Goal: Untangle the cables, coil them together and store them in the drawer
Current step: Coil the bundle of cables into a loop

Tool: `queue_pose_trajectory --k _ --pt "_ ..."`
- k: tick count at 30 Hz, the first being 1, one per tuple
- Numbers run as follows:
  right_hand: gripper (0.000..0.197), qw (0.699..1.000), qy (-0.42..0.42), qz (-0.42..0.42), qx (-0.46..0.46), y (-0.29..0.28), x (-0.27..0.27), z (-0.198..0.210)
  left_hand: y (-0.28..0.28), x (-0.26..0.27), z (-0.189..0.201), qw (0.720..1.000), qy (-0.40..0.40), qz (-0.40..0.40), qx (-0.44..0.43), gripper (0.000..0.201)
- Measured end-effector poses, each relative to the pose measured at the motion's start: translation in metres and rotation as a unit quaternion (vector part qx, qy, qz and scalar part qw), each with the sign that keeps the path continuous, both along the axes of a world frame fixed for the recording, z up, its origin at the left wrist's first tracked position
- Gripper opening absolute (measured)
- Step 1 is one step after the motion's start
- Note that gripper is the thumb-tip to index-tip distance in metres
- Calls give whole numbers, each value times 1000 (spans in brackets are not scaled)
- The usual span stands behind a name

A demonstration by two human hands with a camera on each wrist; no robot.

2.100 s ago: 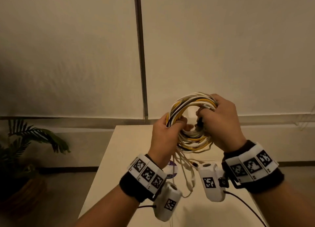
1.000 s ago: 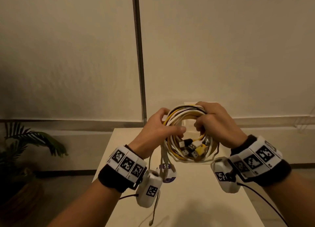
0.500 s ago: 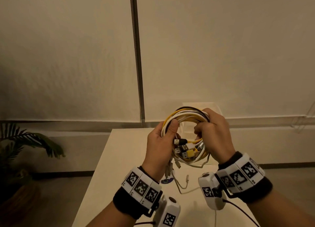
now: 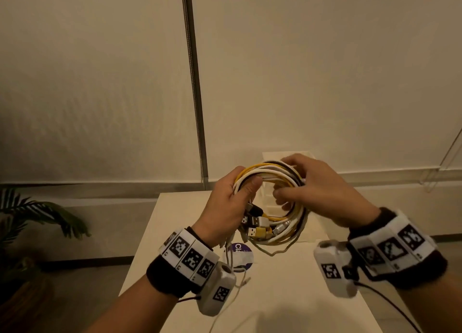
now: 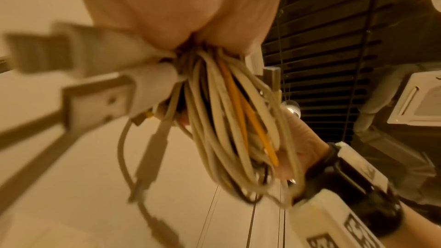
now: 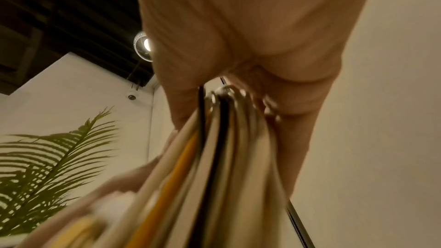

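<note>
The cables [image 4: 271, 202] now hang as one tidy coil above the surface [image 4: 287, 295], plugs gathered at its near side. The left hand [image 4: 225, 207] has shifted up the left edge, fingers curled round the strands; the right hand [image 4: 322, 195] grips the far right. Coiling looks finished; storing remains.

My right hand [image 6: 250, 40] fills the top of the view, seen from the wrist, its fingers curled around a bundle of cables [image 6: 214, 167]. The cables run from my fingers down toward the camera, blurred: mostly white strands, with one yellow and one black among them. Part of my other hand [image 6: 100, 191] shows pale and blurred at the lower left, touching the bundle. Farther left is a green palm frond [image 6: 47, 157] against a white wall [image 6: 381, 120]. Above it, a round lamp [image 6: 143, 46] glows beneath a dark ceiling [image 6: 59, 16].
</note>
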State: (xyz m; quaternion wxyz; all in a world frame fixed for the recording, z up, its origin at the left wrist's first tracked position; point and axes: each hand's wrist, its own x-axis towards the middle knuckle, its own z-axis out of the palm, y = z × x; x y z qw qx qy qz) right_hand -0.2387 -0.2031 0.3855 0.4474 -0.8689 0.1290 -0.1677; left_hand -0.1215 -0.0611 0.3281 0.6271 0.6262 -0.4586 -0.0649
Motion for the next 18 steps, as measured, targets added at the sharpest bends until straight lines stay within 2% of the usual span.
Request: queue_pose_trajectory --k 2,4,6,9,12,15,18 --pt "46 996 47 29 -66 -3 3 13 0 0 6 996 -59 -29 56 17" --pt "38 981 100 73 -150 -1 8 19 -1 1 13 987 -104 -49 108 18" --pt "26 972 99 83 -198 4 14 17 -2 3 19 983 -118 -43 131 27" --pt "19 984 23 36 -170 8 17 10 2 -1 28 993 -25 -40 109 40" --pt "12 989 -1 14 -149 8 14 9 8 -1 23 990 64 -62 111 57" --pt "13 987 -24 -16 -156 3 14 13 14 1 12 986 64 -83 127 73" --pt "16 986 -44 -27 -160 2 14 13 18 -3 6 987 80 -98 97 96"
